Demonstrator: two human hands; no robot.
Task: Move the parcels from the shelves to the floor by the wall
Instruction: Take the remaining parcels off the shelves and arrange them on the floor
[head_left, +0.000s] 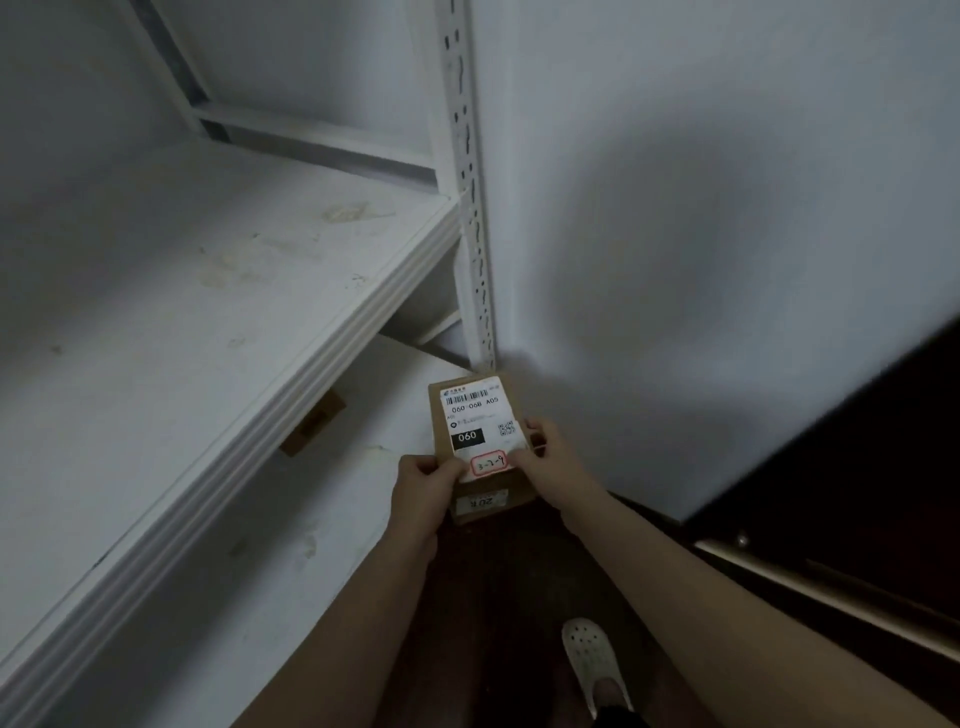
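A small brown cardboard parcel (475, 415) with a white shipping label marked 060 is held low, close to the corner where the wall meets the shelf upright. My left hand (423, 493) grips its near left edge. My right hand (545, 457) grips its near right edge. Below it a second brown parcel (493, 505) shows a strip with a small label; it seems to lie on the dark floor. Another brown parcel (311, 423) sits on the lower shelf, half hidden under the upper shelf's edge.
White metal shelves (208, 322) fill the left, with a slotted upright (475, 208) by the white wall (701, 234). The dark floor (498, 597) runs beneath my arms. My foot in a pale clog (592, 660) stands at the bottom. A dark door or panel (857, 441) is at right.
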